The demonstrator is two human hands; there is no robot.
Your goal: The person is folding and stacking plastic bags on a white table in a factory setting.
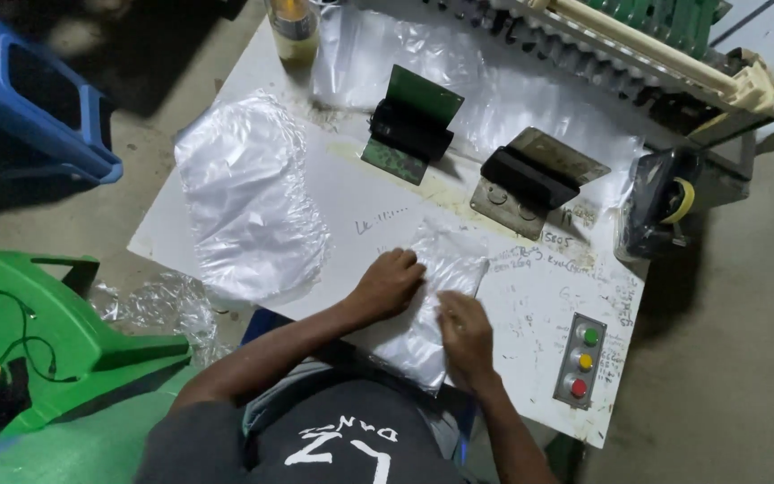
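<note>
- Clear plastic bag (436,305) lies flat on the white desk (360,193), near its near edge, long axis running from 1 o'clock down to 7 o'clock; its lower end overhangs the desk edge toward the person.
- Left hand (389,283) rests palm-down on the bag's left edge at about 9 o'clock of the bag, fingers curled and drawn together, knuckles up; it presses on the film, nothing enclosed. Forearm runs back toward 7 o'clock.
- Right hand (466,333) lies flat on the bag's lower right part, about 4 o'clock of the bag, fingers extended and close together, pointing toward 11 o'clock; pressing, not gripping. Forearm runs back toward 5 o'clock.
- The two hands are near each other but apart, the bag between them.
- Stack of clear plastic bags (248,197) at 10 o'clock of the left hand, well apart from it, at the desk's left side.
- Two black clamp fixtures at 12 o'clock: one on a green plate (412,125), one on a grey plate (535,179).
- Button box (580,360) with green, yellow and red buttons at 3 o'clock of the right hand.
- Crumpled film (159,309) on the floor at 9 o'clock, beside a green stool (73,350).
</note>
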